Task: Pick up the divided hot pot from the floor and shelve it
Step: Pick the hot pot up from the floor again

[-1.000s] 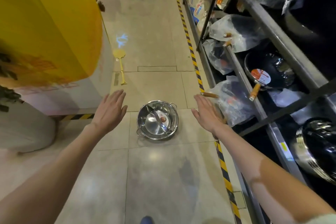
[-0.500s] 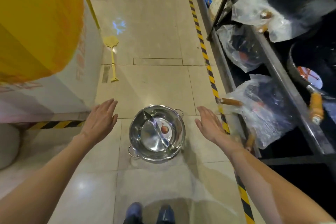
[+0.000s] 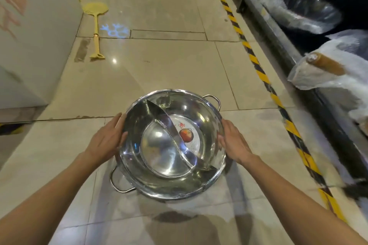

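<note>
The divided hot pot (image 3: 159, 157) is a shiny steel bowl with an S-shaped partition, two wire handles and a round sticker inside. It sits on the tiled floor in the middle of the view. My left hand (image 3: 107, 141) presses flat against its left wall, fingers together. Against the right wall lies my right hand (image 3: 233, 143), held the same way. Whether the pot rests on the floor or is slightly raised, I cannot tell. The shelf (image 3: 278, 32) with bagged pans runs along the right.
A yellow skimmer (image 3: 96, 24) lies on the floor at the far left, beside a white display base (image 3: 35, 45). Black-and-yellow tape (image 3: 258, 71) marks the floor along the shelf. Plastic-wrapped pans (image 3: 298, 6) with a wooden handle (image 3: 326, 63) stick out of the low shelf.
The view has dropped much closer to the floor. Both hands have moved inward from either side and now touch the hot pot's walls.
</note>
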Available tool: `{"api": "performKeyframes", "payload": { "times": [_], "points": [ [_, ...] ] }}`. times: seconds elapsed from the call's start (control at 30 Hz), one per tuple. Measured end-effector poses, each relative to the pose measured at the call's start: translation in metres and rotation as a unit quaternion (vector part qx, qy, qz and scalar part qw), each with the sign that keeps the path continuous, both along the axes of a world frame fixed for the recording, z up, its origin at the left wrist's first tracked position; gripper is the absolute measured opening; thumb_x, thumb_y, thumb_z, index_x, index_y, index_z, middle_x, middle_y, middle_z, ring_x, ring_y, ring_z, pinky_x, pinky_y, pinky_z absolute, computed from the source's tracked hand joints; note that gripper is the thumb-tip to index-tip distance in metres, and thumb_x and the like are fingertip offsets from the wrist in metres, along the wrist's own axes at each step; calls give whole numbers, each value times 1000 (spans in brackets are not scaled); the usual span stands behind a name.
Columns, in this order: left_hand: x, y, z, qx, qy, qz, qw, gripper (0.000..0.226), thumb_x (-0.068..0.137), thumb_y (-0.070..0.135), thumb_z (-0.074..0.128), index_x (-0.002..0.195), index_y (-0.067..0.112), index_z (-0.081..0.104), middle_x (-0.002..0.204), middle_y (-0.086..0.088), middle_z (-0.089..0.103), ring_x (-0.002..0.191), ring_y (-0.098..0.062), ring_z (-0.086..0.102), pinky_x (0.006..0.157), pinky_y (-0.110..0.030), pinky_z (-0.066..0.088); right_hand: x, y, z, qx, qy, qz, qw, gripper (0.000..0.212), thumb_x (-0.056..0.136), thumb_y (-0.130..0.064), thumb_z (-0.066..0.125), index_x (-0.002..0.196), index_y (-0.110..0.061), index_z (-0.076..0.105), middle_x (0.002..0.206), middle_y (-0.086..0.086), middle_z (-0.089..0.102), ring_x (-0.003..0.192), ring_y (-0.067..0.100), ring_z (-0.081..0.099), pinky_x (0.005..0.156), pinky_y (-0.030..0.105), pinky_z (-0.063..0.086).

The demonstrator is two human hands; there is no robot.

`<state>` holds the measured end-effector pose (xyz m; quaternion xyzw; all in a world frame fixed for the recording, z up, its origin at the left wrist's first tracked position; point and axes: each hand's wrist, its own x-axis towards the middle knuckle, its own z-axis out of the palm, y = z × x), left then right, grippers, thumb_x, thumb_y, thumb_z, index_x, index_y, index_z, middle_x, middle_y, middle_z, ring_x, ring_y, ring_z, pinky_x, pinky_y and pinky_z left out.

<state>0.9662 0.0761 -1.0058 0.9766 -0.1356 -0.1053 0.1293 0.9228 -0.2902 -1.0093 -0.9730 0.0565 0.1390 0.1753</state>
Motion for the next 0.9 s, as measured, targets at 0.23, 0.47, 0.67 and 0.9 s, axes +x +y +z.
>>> {"api": "performKeyframes", "payload": {
  "times": [0.23, 0.47, 0.67, 0.9],
  "points": [
    [-11, -2, -23, -78, 4, 54, 995, 64, 86, 39, 37, 144, 24, 13, 145, -15, 32, 102, -37, 57, 65, -37, 47, -12, -3, -24, 57, -27, -35, 997, 62, 97, -21, 38, 150, -19, 4, 153, 13, 27, 138, 27, 32, 114, 40, 32],
    [-6, 5, -25, -98, 1, 57, 994, 60, 88, 24, 51, 142, 16, 26, 100, -22, 53, 77, -26, 49, 69, -39, 47, -17, -13, -23, 101, -9, -28, 994, 70, 95, -32, 44, 150, -28, 0, 143, 11, 45, 126, 29, 48, 103, 42, 42],
    [14, 13, -5, -102, 82, 90, 987, 62, 76, 5, 67, 134, 16, 45, 102, -23, 65, 77, -33, 60, 75, -41, 49, -14, -18, -1, 207, 19, -88, 974, 78, 85, -22, 65, 148, -29, 18, 142, -1, 50, 129, 20, 49, 106, 30, 38],
    [33, 14, 127, -135, 105, 102, 980, 70, 76, 4, 67, 138, 21, 38, 108, -20, 59, 84, -31, 58, 81, -44, 48, -16, -22, 120, 258, 27, -129, 957, 80, 84, -14, 66, 147, -32, 20, 124, -4, 60, 99, 2, 57, 92, 21, 39]
  ]
}}
